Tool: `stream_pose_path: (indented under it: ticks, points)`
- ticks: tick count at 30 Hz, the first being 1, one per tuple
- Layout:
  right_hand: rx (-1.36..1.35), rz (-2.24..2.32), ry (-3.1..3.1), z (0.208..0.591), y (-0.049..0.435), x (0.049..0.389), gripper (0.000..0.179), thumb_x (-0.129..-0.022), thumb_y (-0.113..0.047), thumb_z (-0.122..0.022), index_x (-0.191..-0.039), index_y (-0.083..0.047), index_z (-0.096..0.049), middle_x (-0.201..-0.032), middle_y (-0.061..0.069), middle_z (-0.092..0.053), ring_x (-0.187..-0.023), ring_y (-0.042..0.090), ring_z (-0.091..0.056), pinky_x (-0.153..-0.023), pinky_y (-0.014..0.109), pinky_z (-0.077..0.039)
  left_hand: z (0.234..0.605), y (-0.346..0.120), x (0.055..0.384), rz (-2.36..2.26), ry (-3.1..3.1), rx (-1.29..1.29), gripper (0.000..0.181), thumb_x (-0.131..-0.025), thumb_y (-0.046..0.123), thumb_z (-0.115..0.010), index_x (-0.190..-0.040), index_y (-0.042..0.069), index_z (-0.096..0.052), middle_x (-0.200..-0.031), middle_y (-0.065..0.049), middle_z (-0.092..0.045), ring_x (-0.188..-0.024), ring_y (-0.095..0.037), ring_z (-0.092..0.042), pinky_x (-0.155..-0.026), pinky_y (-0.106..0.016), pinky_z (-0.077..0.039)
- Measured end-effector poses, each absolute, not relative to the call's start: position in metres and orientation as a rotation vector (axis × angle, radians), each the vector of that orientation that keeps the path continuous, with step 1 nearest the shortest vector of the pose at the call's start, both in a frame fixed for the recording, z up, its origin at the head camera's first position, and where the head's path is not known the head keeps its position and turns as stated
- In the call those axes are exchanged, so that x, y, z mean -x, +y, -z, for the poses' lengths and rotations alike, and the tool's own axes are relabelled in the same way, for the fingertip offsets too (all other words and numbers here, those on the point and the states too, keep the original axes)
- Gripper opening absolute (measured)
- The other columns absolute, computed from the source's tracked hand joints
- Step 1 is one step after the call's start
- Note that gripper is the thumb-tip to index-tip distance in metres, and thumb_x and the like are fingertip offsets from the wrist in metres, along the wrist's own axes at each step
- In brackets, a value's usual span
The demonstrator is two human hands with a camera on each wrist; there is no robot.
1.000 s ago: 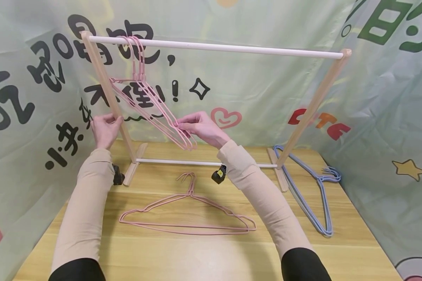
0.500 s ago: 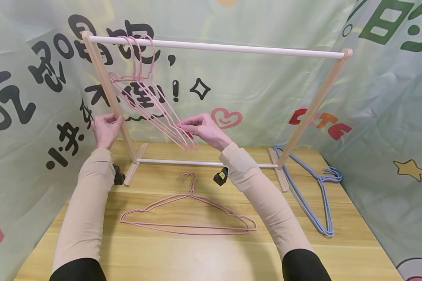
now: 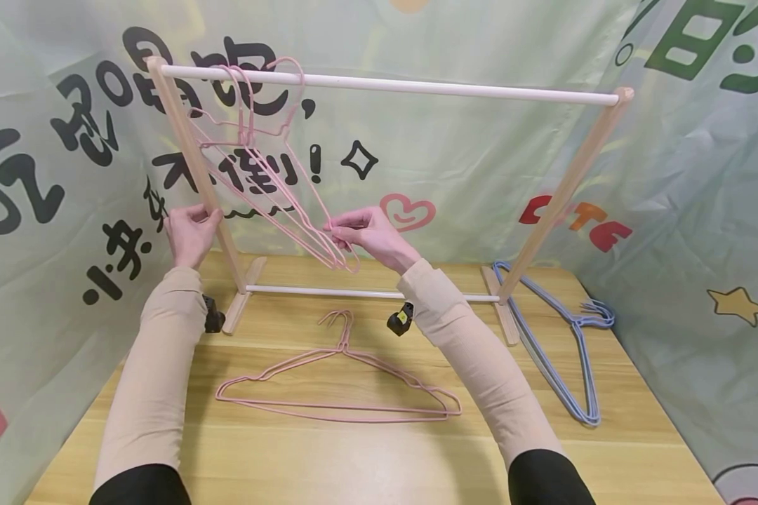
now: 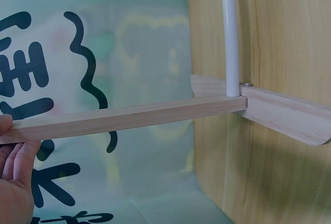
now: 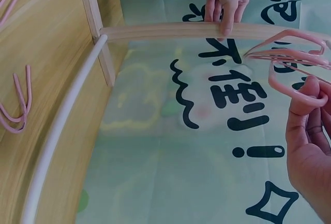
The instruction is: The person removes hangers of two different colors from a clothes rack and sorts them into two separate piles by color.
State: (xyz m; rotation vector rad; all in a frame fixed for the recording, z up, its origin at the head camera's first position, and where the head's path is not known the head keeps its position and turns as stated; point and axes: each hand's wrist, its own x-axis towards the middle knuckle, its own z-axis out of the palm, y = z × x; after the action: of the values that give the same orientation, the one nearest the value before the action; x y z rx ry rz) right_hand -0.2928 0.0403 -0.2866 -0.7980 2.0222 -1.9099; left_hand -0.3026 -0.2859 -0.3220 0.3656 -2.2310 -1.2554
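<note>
In the head view a garment rack stands across the table, its white top rod carrying thin pink hangers near the left end. My right hand pinches the lower right corner of the rightmost pink hanger. That hanger is tilted; its hook sits raised at the rod, the tip above the rod's top edge. On the left, my left hand grips the rack's wooden upright between thumb and fingers. The right wrist view shows the corners of several pink hangers at my right fingertips.
Pink hangers lie stacked on the wooden table in front of the rack. A stack of blue hangers lies by the right foot. A white lower bar joins the feet, and a printed cloth hangs behind.
The rightmost pink hanger has come apart from the others, its hook shifting right and upward. My right hand has drifted slightly right and down. The left hand stays on the upright.
</note>
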Motion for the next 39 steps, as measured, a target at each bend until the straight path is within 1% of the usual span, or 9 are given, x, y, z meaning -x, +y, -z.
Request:
stream_pose_path:
  ticks: [4,8,14,20,23,29,33,39]
  points:
    - [0.790,1.916,2.023,0.287,0.041,0.293,0.027,-0.096,0.003,-0.060,-0.116,0.019,-0.064,-0.072,-0.003,-0.071,-0.065,0.008,-0.057,-0.066,0.021,-0.048,0.323,-0.286,0.303,1.257,-2.229,-0.369,0.034,-0.093,0.025,-0.068,-0.120,0.005,-0.073,-0.118,-0.019,-0.071,-0.117,-0.031,-0.068,-0.105,-0.038,-0.047]
    - [0.790,1.900,2.049,0.288,0.041,0.294,0.026,-0.096,0.002,-0.061,-0.117,0.018,-0.065,-0.073,-0.005,-0.072,-0.066,0.007,-0.058,-0.067,0.021,-0.049,0.323,-0.286,0.302,1.268,-2.217,-0.366,0.034,-0.092,0.024,-0.069,-0.120,0.004,-0.073,-0.118,-0.020,-0.071,-0.119,-0.032,-0.067,-0.108,-0.039,-0.045]
    - [0.775,1.888,2.084,0.288,0.042,0.293,0.027,-0.095,0.002,-0.061,-0.118,0.017,-0.065,-0.075,-0.008,-0.073,-0.066,0.007,-0.058,-0.068,0.021,-0.048,0.322,-0.285,0.302,1.251,-2.224,-0.365,0.033,-0.093,0.025,-0.068,-0.120,0.006,-0.073,-0.118,-0.019,-0.072,-0.117,-0.032,-0.068,-0.104,-0.037,-0.048]
    - [0.783,1.872,2.113,0.290,0.045,0.293,0.028,-0.095,0.002,-0.061,-0.118,0.018,-0.064,-0.074,-0.008,-0.072,-0.066,0.009,-0.056,-0.069,0.023,-0.047,0.321,-0.284,0.301,1.242,-2.223,-0.370,0.033,-0.093,0.024,-0.068,-0.120,0.005,-0.073,-0.117,-0.018,-0.072,-0.115,-0.031,-0.069,-0.102,-0.035,-0.049]
    - [0.782,1.860,2.133,0.292,0.048,0.293,0.027,-0.095,0.002,-0.062,-0.118,0.017,-0.065,-0.073,-0.007,-0.071,-0.066,0.010,-0.056,-0.069,0.022,-0.047,0.321,-0.284,0.301,1.245,-2.221,-0.367,0.033,-0.092,0.023,-0.069,-0.120,0.005,-0.073,-0.117,-0.019,-0.072,-0.115,-0.032,-0.069,-0.103,-0.036,-0.048]
    - [0.758,1.857,2.148,0.299,0.056,0.294,0.026,-0.095,0.003,-0.062,-0.117,0.017,-0.066,-0.074,-0.004,-0.071,-0.066,0.009,-0.057,-0.067,0.021,-0.047,0.320,-0.285,0.300,1.260,-2.220,-0.366,0.034,-0.093,0.023,-0.068,-0.120,0.004,-0.072,-0.118,-0.020,-0.071,-0.120,-0.033,-0.066,-0.108,-0.039,-0.044]
    - [0.743,1.854,2.134,0.305,0.063,0.292,0.027,-0.095,0.004,-0.061,-0.117,0.019,-0.064,-0.075,-0.002,-0.072,-0.066,0.009,-0.057,-0.066,0.022,-0.047,0.320,-0.285,0.300,1.252,-2.223,-0.368,0.033,-0.093,0.023,-0.068,-0.119,0.004,-0.073,-0.117,-0.020,-0.071,-0.118,-0.032,-0.068,-0.106,-0.039,-0.046]
    - [0.728,1.809,2.163,0.318,0.077,0.290,0.026,-0.097,0.002,-0.060,-0.117,0.017,-0.065,-0.074,-0.006,-0.071,-0.066,0.009,-0.057,-0.067,0.023,-0.048,0.321,-0.284,0.301,1.252,-2.215,-0.359,0.032,-0.092,0.021,-0.068,-0.118,0.003,-0.073,-0.116,-0.021,-0.072,-0.118,-0.033,-0.067,-0.106,-0.039,-0.045]
